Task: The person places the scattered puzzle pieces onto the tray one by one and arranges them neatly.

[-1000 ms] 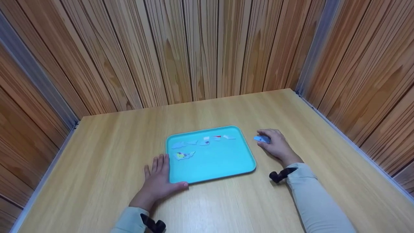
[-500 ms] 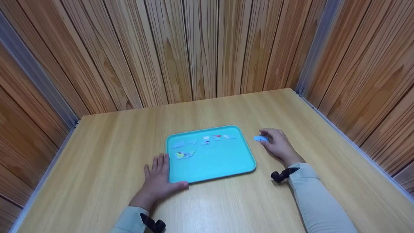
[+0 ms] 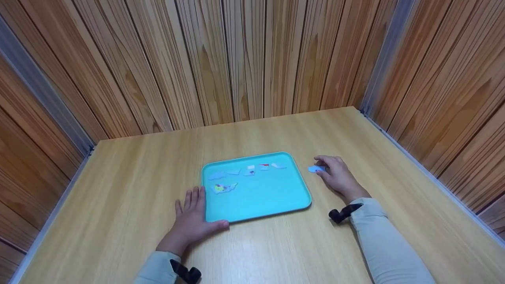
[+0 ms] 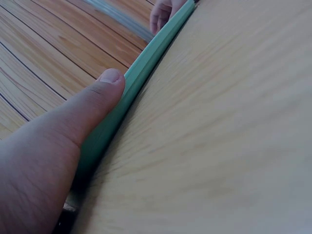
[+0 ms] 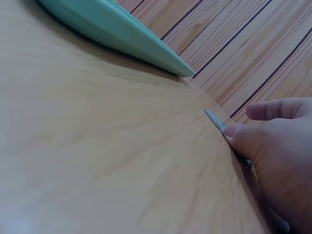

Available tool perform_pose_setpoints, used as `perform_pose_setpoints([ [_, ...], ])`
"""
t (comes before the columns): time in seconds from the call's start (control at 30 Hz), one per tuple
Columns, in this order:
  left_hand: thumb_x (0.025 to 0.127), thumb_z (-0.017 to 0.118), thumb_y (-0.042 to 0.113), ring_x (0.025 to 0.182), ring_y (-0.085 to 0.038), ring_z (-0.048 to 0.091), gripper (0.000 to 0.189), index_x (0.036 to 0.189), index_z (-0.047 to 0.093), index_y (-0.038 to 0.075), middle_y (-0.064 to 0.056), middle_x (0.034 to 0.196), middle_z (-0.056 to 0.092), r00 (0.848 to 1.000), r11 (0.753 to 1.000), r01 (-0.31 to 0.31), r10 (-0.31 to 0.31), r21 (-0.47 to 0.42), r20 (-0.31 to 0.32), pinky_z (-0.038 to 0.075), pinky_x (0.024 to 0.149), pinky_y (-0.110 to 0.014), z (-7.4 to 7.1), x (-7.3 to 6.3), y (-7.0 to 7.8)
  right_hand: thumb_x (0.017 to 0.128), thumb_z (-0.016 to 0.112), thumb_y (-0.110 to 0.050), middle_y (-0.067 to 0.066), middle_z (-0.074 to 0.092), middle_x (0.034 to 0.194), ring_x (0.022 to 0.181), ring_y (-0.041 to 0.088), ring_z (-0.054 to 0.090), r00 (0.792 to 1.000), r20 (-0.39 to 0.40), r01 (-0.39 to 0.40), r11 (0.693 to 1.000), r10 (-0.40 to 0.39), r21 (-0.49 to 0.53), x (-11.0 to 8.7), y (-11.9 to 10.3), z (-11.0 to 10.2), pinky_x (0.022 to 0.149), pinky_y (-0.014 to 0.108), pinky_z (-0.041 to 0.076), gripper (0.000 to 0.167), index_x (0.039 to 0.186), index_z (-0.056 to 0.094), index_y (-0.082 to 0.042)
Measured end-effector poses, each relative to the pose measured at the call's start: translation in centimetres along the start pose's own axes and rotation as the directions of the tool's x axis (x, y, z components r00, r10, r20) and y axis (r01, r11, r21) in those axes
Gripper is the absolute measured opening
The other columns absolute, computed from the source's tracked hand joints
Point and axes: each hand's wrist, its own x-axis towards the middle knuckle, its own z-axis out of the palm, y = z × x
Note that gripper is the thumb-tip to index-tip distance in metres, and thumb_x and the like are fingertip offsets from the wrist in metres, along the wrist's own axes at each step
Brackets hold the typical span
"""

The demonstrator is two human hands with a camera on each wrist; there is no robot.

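Observation:
My left hand (image 3: 191, 225) lies with fingers spread at the near left corner of a turquoise tray (image 3: 260, 201). Its thumb presses along the tray's outer wall (image 4: 153, 53) in the left wrist view. Right of the tray, my right hand (image 3: 336, 175) holds a blue, irregular paper piece (image 3: 315, 169) low at the tabletop. In the right wrist view, the thumb is on that piece (image 5: 214, 120), while the index finger stands off above it; the other fingers are mostly hidden. Inside the tray lie several ragged paper pieces, among them a larger one with yellow and purple print (image 3: 224, 188).
A wooden table (image 3: 260, 252) carries the tray. Wood-plank panels (image 3: 236, 59) stand behind and at both sides, with grey metal strips at the corners. Black wrist cameras (image 3: 345, 213) are strapped over both sleeves.
The paper piece in my right hand has tipped flatter, and that hand's fingers have shifted slightly on it. My left hand and the tray have stayed in place.

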Motion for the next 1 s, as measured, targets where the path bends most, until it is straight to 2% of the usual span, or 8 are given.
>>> perform_pose_setpoints([
  [0.27,0.071,0.064,0.086,0.153,-0.040,-0.014,0.138,0.162,-0.002,0.005,-0.020,0.168,-0.008,1.000,0.999,-0.016,0.016,-0.028,-0.013,-0.016,0.114,-0.067,-0.2,-0.3,0.4,0.100,0.063,-0.010,0.015,0.066,0.123,0.125,0.039,0.050,0.997,-0.021,0.068,0.995,-0.069,-0.078,-0.2,0.1,0.2,0.105,0.056,0.039,0.040,0.139,0.054,-0.005],
  [0.43,0.071,0.063,0.087,0.153,-0.039,-0.015,0.139,0.162,-0.004,0.006,-0.019,0.168,-0.010,1.000,1.000,-0.008,0.008,-0.016,0.001,-0.016,0.114,-0.066,-0.2,-0.2,0.4,0.102,0.062,-0.013,0.014,0.063,0.124,0.125,0.036,0.049,1.000,-0.009,0.007,0.999,-0.007,-0.042,-0.1,-0.2,0.4,0.106,0.056,0.040,0.040,0.139,0.053,-0.007],
  [0.63,0.070,0.061,0.089,0.154,-0.039,-0.014,0.140,0.162,-0.004,0.007,-0.019,0.168,-0.009,1.000,1.000,-0.007,0.007,-0.002,-0.004,-0.016,0.115,-0.065,-0.2,-0.1,0.2,0.102,0.062,-0.012,0.014,0.063,0.124,0.124,0.035,0.049,1.000,-0.015,0.008,1.000,-0.009,-0.009,0.1,-1.1,0.7,0.104,0.055,0.041,0.040,0.140,0.053,-0.006],
  [0.87,0.070,0.061,0.088,0.153,-0.040,-0.013,0.139,0.162,-0.004,0.006,-0.020,0.168,-0.008,1.000,1.000,-0.004,0.004,0.000,-0.001,-0.015,0.114,-0.066,-0.2,-0.2,0.2,0.104,0.059,-0.017,0.011,0.059,0.128,0.128,0.033,0.047,0.998,-0.003,-0.056,0.998,0.056,0.025,0.5,-2.4,1.2,0.108,0.054,0.040,0.039,0.141,0.051,-0.010],
  [1.0,0.070,0.062,0.087,0.153,-0.040,-0.013,0.139,0.161,-0.004,0.006,-0.021,0.168,-0.008,1.000,1.000,-0.010,0.010,-0.012,-0.001,-0.016,0.114,-0.066,-0.3,-0.2,0.4,0.104,0.059,-0.017,0.011,0.059,0.127,0.127,0.032,0.048,0.998,-0.009,-0.055,0.997,0.055,0.046,0.7,-3.0,1.6,0.107,0.054,0.041,0.038,0.140,0.052,-0.010],
])
